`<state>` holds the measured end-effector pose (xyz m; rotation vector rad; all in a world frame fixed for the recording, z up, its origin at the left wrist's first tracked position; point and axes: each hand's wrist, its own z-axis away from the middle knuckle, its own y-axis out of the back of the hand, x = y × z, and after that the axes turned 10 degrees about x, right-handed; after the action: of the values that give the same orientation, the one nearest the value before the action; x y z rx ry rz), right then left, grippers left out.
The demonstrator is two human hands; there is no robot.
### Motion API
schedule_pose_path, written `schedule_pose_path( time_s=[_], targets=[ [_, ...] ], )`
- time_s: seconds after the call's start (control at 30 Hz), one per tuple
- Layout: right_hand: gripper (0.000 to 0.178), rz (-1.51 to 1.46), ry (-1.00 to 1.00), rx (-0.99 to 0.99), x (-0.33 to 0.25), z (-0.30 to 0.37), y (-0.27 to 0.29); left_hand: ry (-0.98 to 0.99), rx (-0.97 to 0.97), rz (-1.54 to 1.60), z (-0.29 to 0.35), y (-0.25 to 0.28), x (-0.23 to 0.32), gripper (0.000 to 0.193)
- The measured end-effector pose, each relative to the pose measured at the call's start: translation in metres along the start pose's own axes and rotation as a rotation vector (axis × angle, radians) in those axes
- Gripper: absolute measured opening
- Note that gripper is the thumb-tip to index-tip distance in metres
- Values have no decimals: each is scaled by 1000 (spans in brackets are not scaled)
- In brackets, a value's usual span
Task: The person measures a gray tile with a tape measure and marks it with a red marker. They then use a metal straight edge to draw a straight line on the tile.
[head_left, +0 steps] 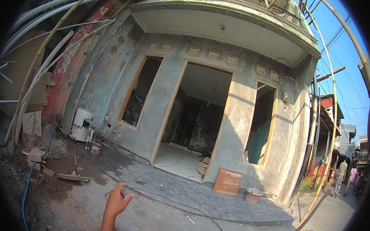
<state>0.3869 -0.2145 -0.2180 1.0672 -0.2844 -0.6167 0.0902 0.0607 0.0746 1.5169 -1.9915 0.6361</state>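
My left hand (118, 198) is raised in front of the unfinished house, its forearm coming up from the lower edge. The thumb stands apart from the loosely bent fingers, and nothing shows in its grip. Behind it in the picture, a thin dark cable (177, 201) runs across the grey tiled porch (177, 192) and the ground; I see no clear contact with the hand. A small red-and-white item (189, 218) lies on the ground to the right. My right hand is out of view.
A brown tile (227, 181) leans by the doorway, beside a pale bucket (253, 196). A white water pump (81, 124) stands at the left wall. Rubble, a board (73, 177) and a blue hose (27, 191) lie left. Bamboo poles (332, 101) rise right; people (342, 174) are down the lane.
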Motion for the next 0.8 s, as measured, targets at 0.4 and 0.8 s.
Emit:
schedule_pose_path(
  time_s=[0.4,0.8],
  targets=[
    [69,-109,234,-362,-26,0,-17,115,-198,-74,8,-12,-21,30],
    [70,-351,693,-569,-32,-6,-17,295,-270,-189,21,-26,-97,7]
  ],
)
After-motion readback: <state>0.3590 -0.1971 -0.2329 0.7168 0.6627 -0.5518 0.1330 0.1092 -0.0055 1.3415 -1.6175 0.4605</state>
